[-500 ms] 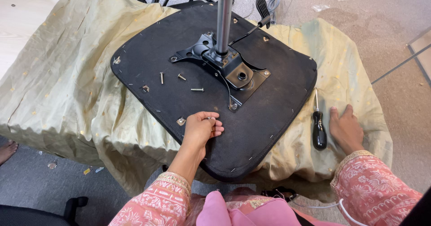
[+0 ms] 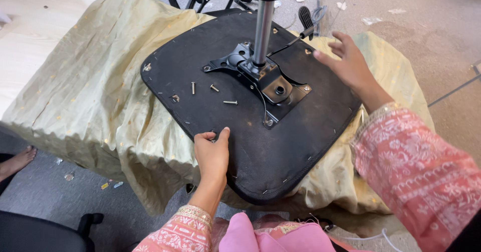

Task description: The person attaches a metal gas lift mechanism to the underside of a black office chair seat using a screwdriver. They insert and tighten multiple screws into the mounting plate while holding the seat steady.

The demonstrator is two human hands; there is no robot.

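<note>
Your left hand (image 2: 213,152) is pinching the near edge of the upturned chair seat (image 2: 260,147); your right hand (image 2: 350,64), fingers spread and empty, is hovering nearer the gas-lift column (image 2: 262,31), with 3 screws (image 2: 213,91) lying left of it.

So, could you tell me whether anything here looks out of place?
Three silver screws lie loose on the upturned black chair seat base, beside the black metal mounting plate, near the left hand.

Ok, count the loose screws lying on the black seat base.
3 loose screws lie on the black seat base, left of the metal bracket: one upright, one small and slanted, one lying crosswise. More may be hidden under the left hand.
</note>
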